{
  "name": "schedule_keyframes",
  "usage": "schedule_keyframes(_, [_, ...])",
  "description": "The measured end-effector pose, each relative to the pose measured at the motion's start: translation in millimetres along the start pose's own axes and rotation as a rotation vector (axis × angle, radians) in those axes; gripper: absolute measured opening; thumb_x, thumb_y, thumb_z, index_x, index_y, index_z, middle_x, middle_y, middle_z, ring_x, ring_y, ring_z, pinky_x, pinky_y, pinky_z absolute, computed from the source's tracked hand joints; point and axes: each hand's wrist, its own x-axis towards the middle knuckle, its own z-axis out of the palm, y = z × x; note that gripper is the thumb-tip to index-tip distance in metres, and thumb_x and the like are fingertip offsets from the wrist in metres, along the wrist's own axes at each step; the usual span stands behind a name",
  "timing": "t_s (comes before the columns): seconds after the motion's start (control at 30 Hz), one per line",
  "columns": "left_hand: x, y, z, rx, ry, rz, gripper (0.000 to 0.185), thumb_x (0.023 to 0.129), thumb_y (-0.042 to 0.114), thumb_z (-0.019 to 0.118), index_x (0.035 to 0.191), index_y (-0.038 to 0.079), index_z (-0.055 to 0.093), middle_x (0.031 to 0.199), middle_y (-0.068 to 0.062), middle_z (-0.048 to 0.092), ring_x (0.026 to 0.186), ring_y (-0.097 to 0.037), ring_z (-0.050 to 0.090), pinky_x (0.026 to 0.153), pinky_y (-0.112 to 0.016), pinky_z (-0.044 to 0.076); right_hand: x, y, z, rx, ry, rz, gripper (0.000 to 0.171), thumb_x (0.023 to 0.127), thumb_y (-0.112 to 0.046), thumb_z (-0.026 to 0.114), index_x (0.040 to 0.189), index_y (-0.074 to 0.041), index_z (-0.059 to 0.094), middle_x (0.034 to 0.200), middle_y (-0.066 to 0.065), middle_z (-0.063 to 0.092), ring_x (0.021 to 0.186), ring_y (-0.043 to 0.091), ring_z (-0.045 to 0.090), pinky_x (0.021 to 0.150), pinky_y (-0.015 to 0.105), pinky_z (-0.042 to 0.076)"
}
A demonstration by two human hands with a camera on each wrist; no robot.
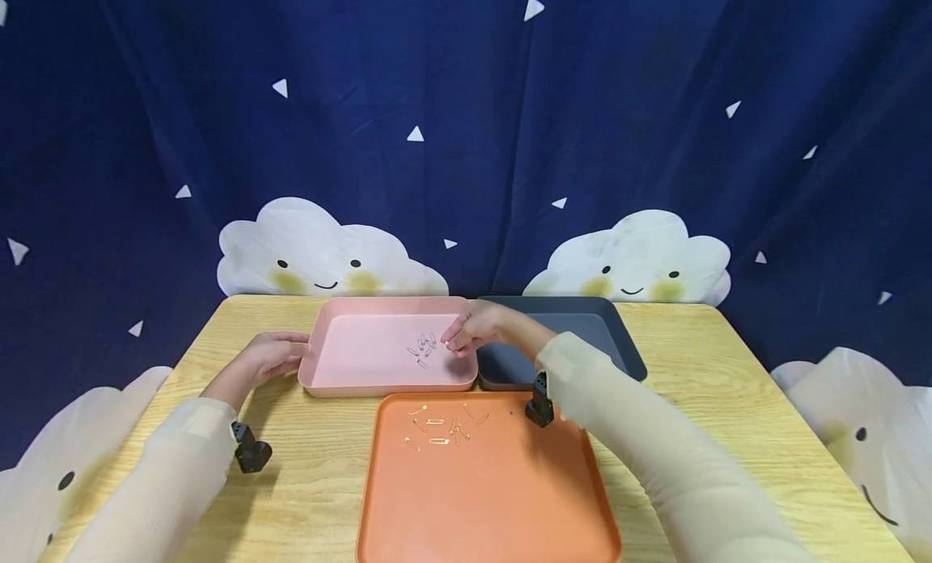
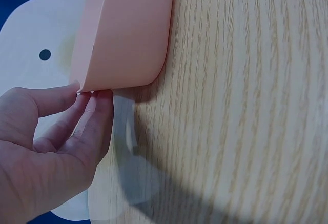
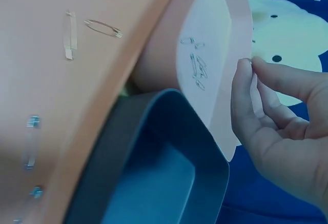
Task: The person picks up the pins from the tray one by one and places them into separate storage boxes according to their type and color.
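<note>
My left hand (image 1: pixel 273 355) pinches the left rim of a pink tray (image 1: pixel 342 306), thumb on top and fingertips under the edge in the left wrist view. Inside that tray, toward its right, lies a loose cluster of silver safety pins (image 1: pixel 424 346). Over the tray's right end hovers my right hand (image 1: pixel 476 324). Its thumb and index fingertip (image 3: pixel 245 66) meet on a small safety pin, mostly hidden, with just a glint showing. In front, an orange tray (image 1: pixel 480 506) bears several gold safety pins (image 1: pixel 439 441), scattered near its far left part.
A dark grey tray (image 1: pixel 626 336) adjoins the pink one on the right, beneath my right forearm. More pins (image 3: pixel 31 142) lie in the orange tray near its edge in the right wrist view. All trays stand on a wooden table (image 1: pixel 699 369), with a blue cloud-patterned curtain (image 1: pixel 466 102) behind.
</note>
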Motion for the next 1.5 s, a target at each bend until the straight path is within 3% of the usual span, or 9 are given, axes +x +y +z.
schedule_keyframes(0.13, [1.3, -1.0, 0.4, 0.009, 0.007, -0.006, 0.056, 0.096, 0.015, 0.054, 0.143, -0.010, 0.035, 0.141, -0.026, 0.047, 0.085, 0.002, 0.061, 0.087, -0.020, 0.056, 15, -7, -3, -0.047, 0.070, 0.039, 0.032, 0.082, 0.012, 0.063, 0.114, 0.015, 0.061, 0.083, 0.008, 0.070, 0.063, 0.010, 0.061, 0.086, 0.031, 0.059])
schedule_keyframes(0.23, [2.3, -0.9, 1.2, 0.030, 0.012, -0.023, 0.057, 0.096, 0.017, 0.054, 0.144, -0.008, 0.035, 0.146, -0.027, 0.041, 0.092, -0.001, 0.061, 0.099, -0.028, 0.053, 29, -9, -7, -0.082, 0.110, 0.048, 0.025, 0.078, 0.012, 0.067, 0.104, 0.012, 0.066, 0.094, 0.012, 0.072, 0.067, 0.012, 0.062, 0.083, 0.031, 0.060])
schedule_keyframes(0.33, [2.8, -0.3, 1.7, 0.042, 0.010, -0.026, 0.058, 0.095, 0.018, 0.054, 0.144, -0.006, 0.035, 0.147, -0.026, 0.041, 0.094, -0.002, 0.061, 0.104, -0.033, 0.050, 48, -8, -16, -0.097, 0.124, 0.040, 0.022, 0.072, 0.013, 0.072, 0.093, 0.010, 0.069, 0.090, 0.014, 0.072, 0.067, 0.015, 0.062, 0.074, 0.030, 0.061])
schedule_keyframes(0.63, [3.9, 3.1, 0.8, -0.008, -0.004, 0.003, 0.057, 0.095, 0.015, 0.055, 0.144, -0.008, 0.035, 0.141, -0.025, 0.047, 0.082, 0.005, 0.059, 0.082, -0.016, 0.056, 53, -18, -7, -0.107, 0.336, 0.085, 0.032, 0.075, 0.021, 0.062, 0.106, 0.014, 0.065, 0.104, 0.016, 0.067, 0.074, 0.018, 0.061, 0.090, 0.036, 0.058])
schedule_keyframes(0.77, [4.4, 4.5, 1.8, -0.014, -0.007, 0.002, 0.057, 0.095, 0.014, 0.055, 0.144, -0.008, 0.034, 0.143, -0.025, 0.045, 0.083, 0.005, 0.059, 0.083, -0.015, 0.056, 54, -19, -5, -0.113, 0.383, 0.101, 0.031, 0.075, 0.019, 0.065, 0.106, 0.013, 0.062, 0.095, 0.014, 0.063, 0.072, 0.019, 0.061, 0.087, 0.034, 0.060])
schedule_keyframes(0.97, [4.5, 7.1, 2.0, -0.022, -0.003, 0.004, 0.058, 0.095, 0.013, 0.055, 0.144, -0.008, 0.034, 0.143, -0.024, 0.048, 0.081, 0.006, 0.059, 0.083, -0.015, 0.056, 53, -19, -6, -0.279, 0.437, 0.092, 0.018, 0.074, 0.004, 0.074, 0.092, 0.003, 0.070, 0.074, 0.003, 0.057, 0.064, 0.015, 0.054, 0.079, 0.029, 0.060])
schedule_keyframes(1.1, [4.0, 7.6, 1.8, -0.020, -0.003, -0.002, 0.058, 0.095, 0.014, 0.055, 0.144, -0.008, 0.034, 0.145, -0.024, 0.045, 0.081, 0.006, 0.060, 0.083, -0.016, 0.056, 45, -16, -7, -0.290, 0.396, 0.041, 0.022, 0.077, 0.001, 0.071, 0.098, 0.000, 0.074, 0.069, -0.001, 0.058, 0.065, 0.012, 0.055, 0.078, 0.027, 0.058])
schedule_keyframes(1.3, [3.4, 4.0, 1.5, -0.014, -0.001, -0.009, 0.058, 0.095, 0.014, 0.055, 0.144, -0.008, 0.033, 0.147, -0.027, 0.040, 0.082, 0.005, 0.059, 0.083, -0.015, 0.056, 25, 1, 2, -0.228, 0.334, -0.063, 0.022, 0.083, -0.005, 0.071, 0.104, 0.000, 0.072, 0.074, 0.001, 0.066, 0.074, 0.015, 0.062, 0.085, 0.035, 0.059])
schedule_keyframes(1.5, [2.2, 0.4, 0.0, -0.014, 0.003, -0.003, 0.058, 0.095, 0.014, 0.054, 0.144, -0.009, 0.033, 0.147, -0.028, 0.040, 0.084, 0.004, 0.060, 0.084, -0.016, 0.056, -5, 27, 12, -0.204, 0.301, -0.261, 0.021, 0.080, -0.004, 0.069, 0.100, 0.004, 0.071, 0.075, 0.003, 0.067, 0.063, 0.009, 0.057, 0.066, 0.025, 0.058])
